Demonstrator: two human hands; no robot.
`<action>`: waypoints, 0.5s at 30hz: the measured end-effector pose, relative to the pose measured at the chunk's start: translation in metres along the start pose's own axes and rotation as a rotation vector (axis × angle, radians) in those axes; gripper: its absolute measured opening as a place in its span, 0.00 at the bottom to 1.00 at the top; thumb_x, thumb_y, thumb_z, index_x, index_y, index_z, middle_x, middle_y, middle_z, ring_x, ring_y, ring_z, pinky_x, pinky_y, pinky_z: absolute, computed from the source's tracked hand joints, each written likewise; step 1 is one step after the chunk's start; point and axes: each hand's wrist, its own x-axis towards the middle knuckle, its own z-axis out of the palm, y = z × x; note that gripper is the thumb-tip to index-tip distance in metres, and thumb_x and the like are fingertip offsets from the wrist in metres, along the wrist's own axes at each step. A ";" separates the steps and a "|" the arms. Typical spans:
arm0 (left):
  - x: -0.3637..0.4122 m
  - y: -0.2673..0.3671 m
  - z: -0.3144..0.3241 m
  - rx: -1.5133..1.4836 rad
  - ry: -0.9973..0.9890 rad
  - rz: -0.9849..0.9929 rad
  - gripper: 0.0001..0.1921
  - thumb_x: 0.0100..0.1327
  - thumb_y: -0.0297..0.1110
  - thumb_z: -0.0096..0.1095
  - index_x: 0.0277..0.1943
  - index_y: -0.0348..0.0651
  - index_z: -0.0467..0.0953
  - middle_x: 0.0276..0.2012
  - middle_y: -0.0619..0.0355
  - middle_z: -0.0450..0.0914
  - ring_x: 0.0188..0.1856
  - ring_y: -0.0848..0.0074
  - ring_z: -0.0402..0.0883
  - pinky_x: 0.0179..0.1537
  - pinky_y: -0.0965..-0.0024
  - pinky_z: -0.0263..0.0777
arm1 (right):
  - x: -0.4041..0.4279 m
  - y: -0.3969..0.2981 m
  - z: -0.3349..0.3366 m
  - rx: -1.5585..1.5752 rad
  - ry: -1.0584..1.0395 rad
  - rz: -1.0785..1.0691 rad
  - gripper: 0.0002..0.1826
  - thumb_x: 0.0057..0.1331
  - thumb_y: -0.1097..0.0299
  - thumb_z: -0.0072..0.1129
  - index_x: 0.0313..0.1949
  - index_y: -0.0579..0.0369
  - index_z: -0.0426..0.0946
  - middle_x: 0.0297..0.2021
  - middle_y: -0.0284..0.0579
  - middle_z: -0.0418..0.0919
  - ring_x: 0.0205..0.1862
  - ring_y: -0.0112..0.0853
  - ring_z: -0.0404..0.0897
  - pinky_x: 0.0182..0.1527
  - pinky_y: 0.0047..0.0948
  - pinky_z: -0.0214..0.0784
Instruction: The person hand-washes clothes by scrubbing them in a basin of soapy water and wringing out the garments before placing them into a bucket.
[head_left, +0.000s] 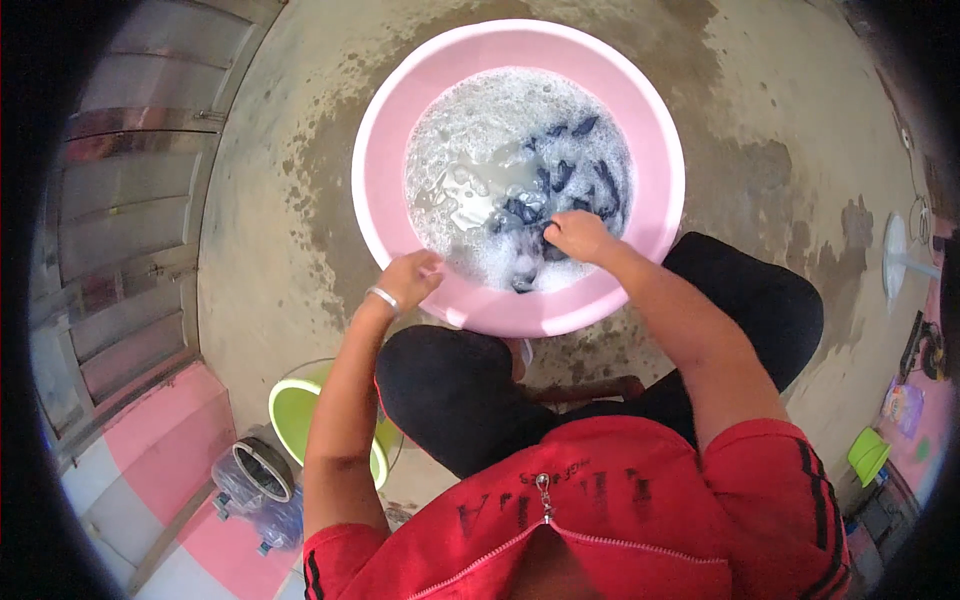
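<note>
A large pink plastic basin (382, 180) stands on the floor in front of my knees, holding cloudy water under white suds (487, 105). Dark blue cloth (562, 176) lies half sunk in the foam on the basin's right side. My right hand (581, 234) is closed on a fold of this cloth near the basin's front right; the fingertips are hidden. Over the front left part of the rim is my left hand (411, 279), its blurred fingers loosely bent and holding nothing. A band sits on the left wrist. Whether the left hand touches the rim is unclear.
A green bucket (289, 409) stands by my left elbow, near a dark-mouthed container (262, 469) and clear plastic bags (281, 517). Panelled doors (135, 217) line the left. At right are a green bowl (868, 456) and a pale round object (894, 259). The concrete floor (255, 277) has wet patches.
</note>
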 end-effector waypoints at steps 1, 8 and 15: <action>0.010 0.006 0.002 -0.021 -0.033 0.007 0.20 0.57 0.39 0.63 0.52 0.43 0.75 0.43 0.49 0.81 0.44 0.62 0.81 0.49 0.65 0.73 | -0.002 -0.006 -0.009 0.003 -0.001 0.000 0.20 0.59 0.55 0.45 0.31 0.59 0.78 0.31 0.57 0.78 0.37 0.51 0.77 0.42 0.47 0.67; 0.041 0.052 0.054 -0.155 -0.081 0.216 0.34 0.52 0.39 0.71 0.62 0.46 0.65 0.60 0.48 0.67 0.60 0.60 0.68 0.59 0.60 0.66 | -0.049 -0.070 -0.054 0.117 -0.043 -0.340 0.15 0.53 0.55 0.52 0.27 0.55 0.76 0.22 0.52 0.76 0.24 0.48 0.76 0.31 0.43 0.70; 0.064 0.014 0.087 0.043 -0.139 0.402 0.21 0.52 0.29 0.64 0.51 0.44 0.75 0.45 0.46 0.74 0.52 0.55 0.72 0.51 0.59 0.68 | -0.081 -0.084 -0.026 0.132 -0.108 -0.305 0.14 0.55 0.56 0.55 0.31 0.55 0.75 0.24 0.57 0.77 0.30 0.53 0.77 0.35 0.49 0.68</action>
